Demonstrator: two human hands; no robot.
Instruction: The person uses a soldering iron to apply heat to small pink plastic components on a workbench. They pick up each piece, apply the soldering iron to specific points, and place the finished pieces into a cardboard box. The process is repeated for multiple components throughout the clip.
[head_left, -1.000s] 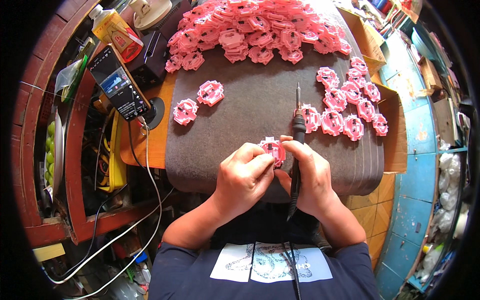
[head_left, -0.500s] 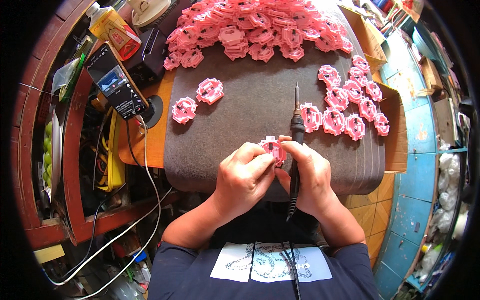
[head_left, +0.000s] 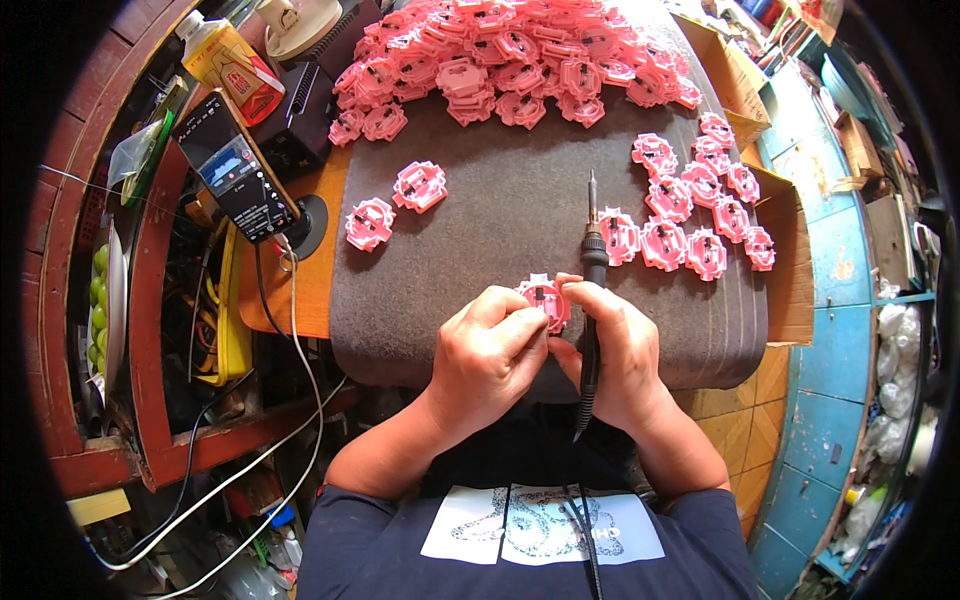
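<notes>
At the near edge of the mat, a pink plastic part with a small black piece in its middle is held up between my hands. My left hand is closed, its thumb and fingertips pinching the part's lower edge. Gripped in my right hand is a black soldering iron, its metal tip pointing away from me. That hand's fingertips also touch the right edge of the pink part. Whatever lies between my left fingertips is too small to make out.
Similar pink parts form a large pile at the back. Two more lie on the left of the dark mat, and several stand grouped at right. A phone on a stand, with hanging cables, is at left. Cardboard boxes flank the right side.
</notes>
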